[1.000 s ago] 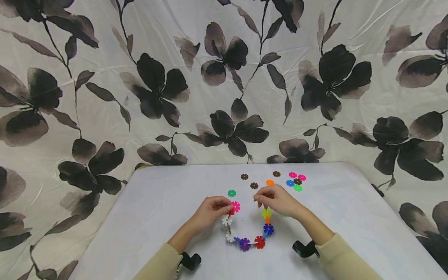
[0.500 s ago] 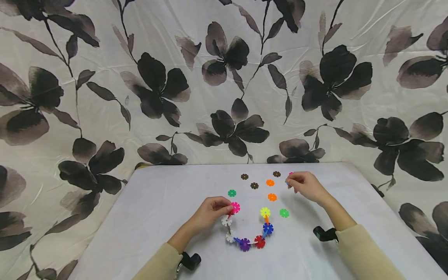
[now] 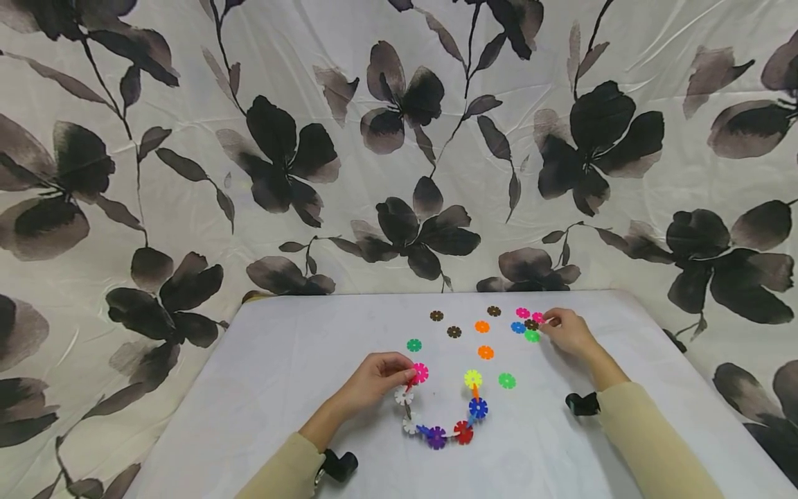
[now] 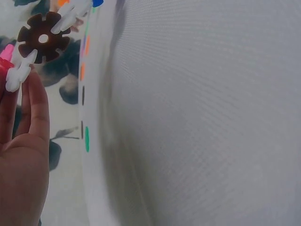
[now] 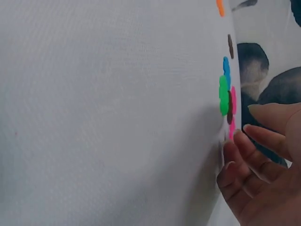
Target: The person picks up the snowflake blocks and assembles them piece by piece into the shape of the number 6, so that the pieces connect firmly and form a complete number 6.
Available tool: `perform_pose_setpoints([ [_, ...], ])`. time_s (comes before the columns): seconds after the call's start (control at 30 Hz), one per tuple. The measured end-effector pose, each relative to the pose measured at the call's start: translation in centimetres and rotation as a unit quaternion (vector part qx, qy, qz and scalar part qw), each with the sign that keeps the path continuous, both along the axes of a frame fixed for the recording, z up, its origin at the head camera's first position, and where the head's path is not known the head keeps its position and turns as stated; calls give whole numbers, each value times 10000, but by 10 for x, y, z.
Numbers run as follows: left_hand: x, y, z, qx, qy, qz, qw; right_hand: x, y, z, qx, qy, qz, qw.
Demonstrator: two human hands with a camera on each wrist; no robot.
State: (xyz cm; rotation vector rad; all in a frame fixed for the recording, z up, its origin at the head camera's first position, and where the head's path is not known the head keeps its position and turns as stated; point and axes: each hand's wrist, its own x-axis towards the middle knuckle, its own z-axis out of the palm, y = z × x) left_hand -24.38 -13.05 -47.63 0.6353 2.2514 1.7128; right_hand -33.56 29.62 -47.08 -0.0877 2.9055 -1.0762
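My left hand [image 3: 373, 381] pinches a pink notched disc [image 3: 422, 373] at one end of a chain of interlocked snowflake discs [image 3: 437, 437]. The chain curves through white, purple, red and blue pieces to a yellow disc [image 3: 473, 379] at its other end. In the left wrist view a brown disc [image 4: 33, 38] joins white ones just beyond the fingertips. Over at the far right, my right hand [image 3: 570, 334] reaches beside a cluster with pink, brown, blue and green discs [image 3: 532, 336]. Its thumb and fingertips are apart in the right wrist view, close to a pink disc [image 5: 232, 128].
Loose discs lie flat on the white table [image 3: 280, 360]: orange [image 3: 485, 353], light green [image 3: 508, 380], dark green [image 3: 414, 345] and several brown [image 3: 454, 332]. A black wrist camera [image 3: 582, 404] is on each forearm. Behind the table hangs a flowered cloth [image 3: 411, 138].
My right hand has moved from above the chain's yellow end to the right and away, over to the cluster's right side. My left hand keeps its hold on the pink disc, almost unmoved.
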Motion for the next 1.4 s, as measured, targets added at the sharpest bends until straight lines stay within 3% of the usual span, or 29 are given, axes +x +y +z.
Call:
perform_pose_setpoints([
  [0.17,0,0,-1,-53,-66,-27,10000,-9,-1,-10,163,-49,-74,9998],
  [0.47,0,3,0,-42,-54,-36,10000,-18,-4,-11,723,59,279,9970],
  [0.8,0,2,-3,-101,-43,-3,9999,-9,-5,-7,304,-228,655,9971],
  [1.0,0,2,-4,-109,-42,15,9999,-2,-14,-10,121,-386,641,9971],
  [1.4,1,4,-4,-87,-36,45,9999,13,-34,-7,-112,273,814,9962],
])
